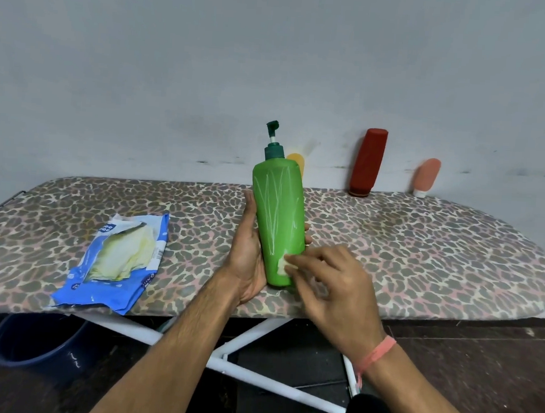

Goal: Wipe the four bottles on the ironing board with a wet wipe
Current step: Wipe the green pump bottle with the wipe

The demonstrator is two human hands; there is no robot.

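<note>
My left hand grips a tall green pump bottle from behind, holding it upright above the ironing board. My right hand presses a small pale wet wipe against the bottle's lower front. Behind the green bottle a yellow bottle is mostly hidden. A dark red bottle and a small pink bottle stand cap-down against the wall at the board's far edge.
An open blue pack of wipes lies on the board's left part. A grey wall rises right behind the board. Below are the white board legs and a dark blue bucket.
</note>
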